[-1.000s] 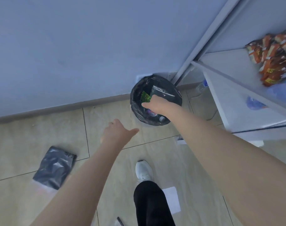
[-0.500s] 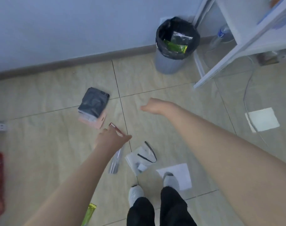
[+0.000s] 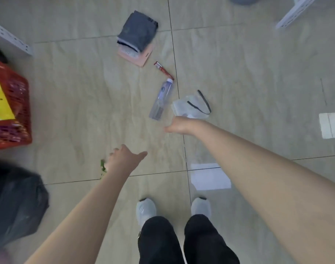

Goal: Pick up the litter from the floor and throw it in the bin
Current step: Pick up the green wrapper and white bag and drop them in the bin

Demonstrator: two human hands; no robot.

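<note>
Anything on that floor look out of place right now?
Yes: litter is scattered on the tiles: a plastic bottle on its side, a red wrapper, a clear bag, a grey pouch, white paper.

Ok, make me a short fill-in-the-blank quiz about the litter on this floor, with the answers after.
1. The clear plastic bottle lies on its ____.
2. The crate at the left edge is coloured ____.
3. The hand nearest the clear plastic bag is the ____ hand.
4. Both hands hold ____; the left hand is open.

Answers: side; red; right; nothing
</note>
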